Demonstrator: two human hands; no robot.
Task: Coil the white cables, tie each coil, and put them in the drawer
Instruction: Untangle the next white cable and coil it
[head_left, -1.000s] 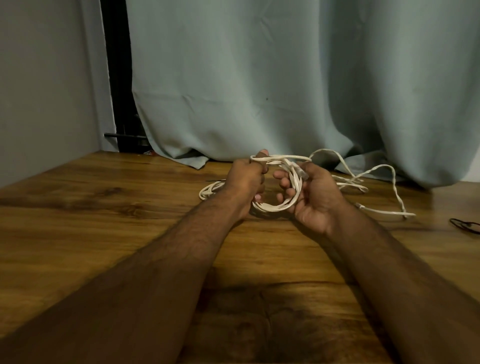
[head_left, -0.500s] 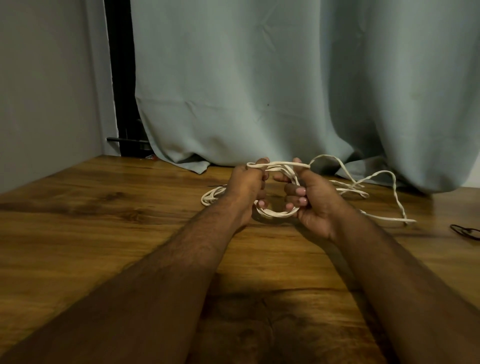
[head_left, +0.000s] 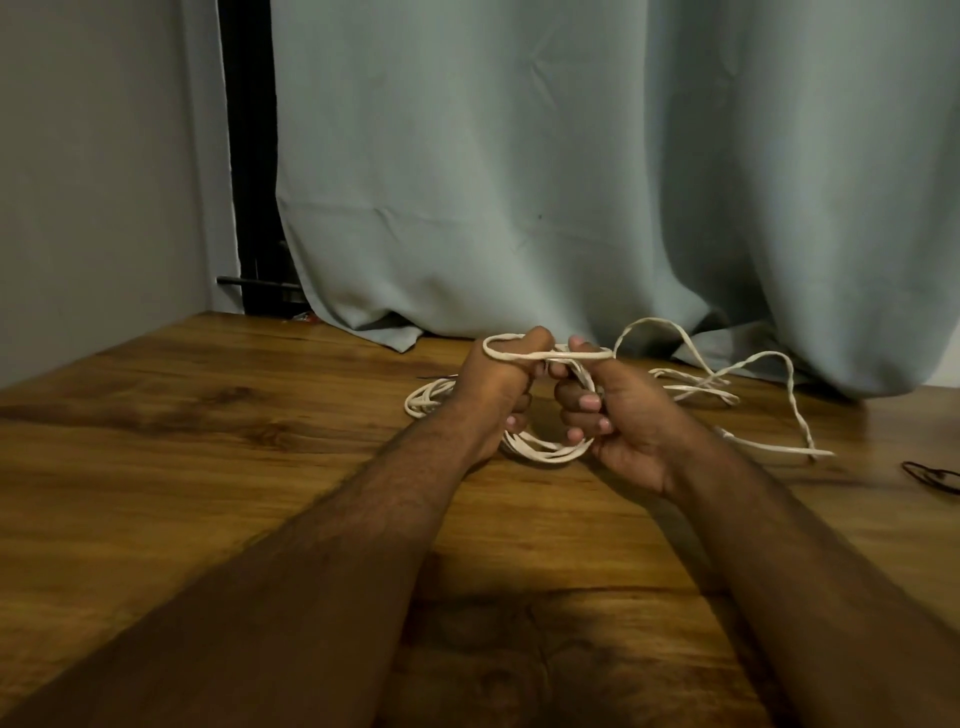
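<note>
Mid-coiling: left hand (head_left: 493, 384) and right hand (head_left: 618, 415) both grip a white coil (head_left: 545, 452) above the table (head_left: 208, 441), its loose tail (head_left: 753, 441) trailing right; a second bundle (head_left: 426, 402) lies behind, tying and drawer not yet done.

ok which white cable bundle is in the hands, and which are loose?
The coil gripped between left hand and right hand. The bundle at left and the tangle at right lie untouched on the table.
</note>
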